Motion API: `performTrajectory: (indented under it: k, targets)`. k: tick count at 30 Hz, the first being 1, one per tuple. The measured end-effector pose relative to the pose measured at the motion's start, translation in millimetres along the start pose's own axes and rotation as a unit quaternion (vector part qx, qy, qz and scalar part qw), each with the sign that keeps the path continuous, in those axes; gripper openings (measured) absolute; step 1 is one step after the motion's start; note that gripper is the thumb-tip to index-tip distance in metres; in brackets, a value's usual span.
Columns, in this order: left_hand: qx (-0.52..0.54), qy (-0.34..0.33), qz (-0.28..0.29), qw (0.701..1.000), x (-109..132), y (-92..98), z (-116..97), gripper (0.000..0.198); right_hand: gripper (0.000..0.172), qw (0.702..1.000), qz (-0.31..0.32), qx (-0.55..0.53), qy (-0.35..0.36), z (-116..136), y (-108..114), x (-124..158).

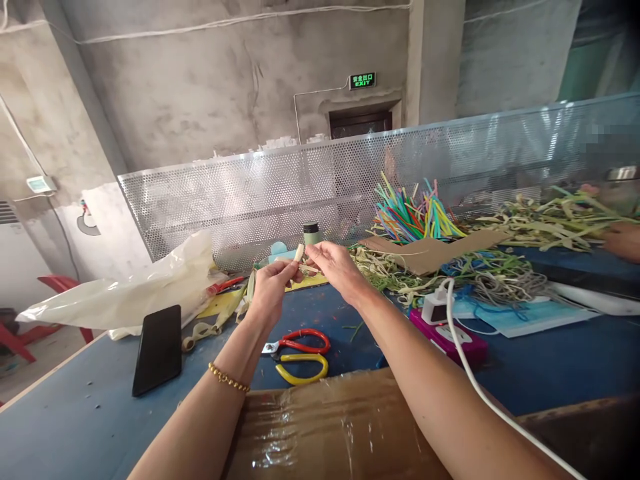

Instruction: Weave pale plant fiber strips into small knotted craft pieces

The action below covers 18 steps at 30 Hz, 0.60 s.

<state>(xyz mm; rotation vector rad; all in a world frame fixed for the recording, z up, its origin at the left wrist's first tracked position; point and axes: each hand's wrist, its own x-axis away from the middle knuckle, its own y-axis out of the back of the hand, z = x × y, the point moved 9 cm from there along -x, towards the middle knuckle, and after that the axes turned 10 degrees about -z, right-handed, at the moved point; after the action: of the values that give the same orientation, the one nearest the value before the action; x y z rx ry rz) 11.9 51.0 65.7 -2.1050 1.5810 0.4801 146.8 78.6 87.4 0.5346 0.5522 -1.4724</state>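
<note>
My left hand (pixel 271 287) is closed in a pinch on a pale, flat strip (pixel 299 253), whose end sticks up between the fingers. My right hand (pixel 339 269) meets it from the other side, fingertips closed on the same strip; the exact grip is partly hidden. Below them on the blue table lie scissors (pixel 303 379) with one red and one yellow handle. A long pale-green strip (pixel 231 308) trails on the table left of my left hand. Behind my hands stands a green bottle with a black cap (pixel 311 229).
A black phone (pixel 158 350) and clear plastic bag (pixel 165 287) lie left. At right are colourful pipe cleaners (pixel 415 212), a cardboard piece (pixel 435 255), tangled strips (pixel 385 273), a purple power strip (pixel 473 345) with a white cable, and another person's hand (pixel 624 241). A taped carton (pixel 330 427) sits in front.
</note>
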Motion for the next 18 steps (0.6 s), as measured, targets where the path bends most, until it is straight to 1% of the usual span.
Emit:
performTrajectory:
  k: [3,6,9,13,18]
  targets:
    - [-0.015,0.002,-0.035,0.999,-3,9.4,2,0.021,0.039,0.999,0.028,0.026,-0.004,-3,-1,0]
    - [-0.004,0.004,-0.033,0.999,-3,9.8,2,0.021,0.039,0.998,0.058,0.019,-0.001,-3,-8,4]
    - [0.039,0.017,-0.037,0.998,-2,8.6,4,0.021,0.041,0.997,0.079,0.014,-0.016,-6,-14,7]
    - [0.083,0.036,-0.051,0.995,0,7.2,7,0.021,0.039,0.996,0.079,0.035,0.011,-3,-16,8]
    - [0.130,0.032,-0.073,0.988,0,7.0,9,0.020,0.038,0.995,0.079,0.049,0.033,-8,-24,12]
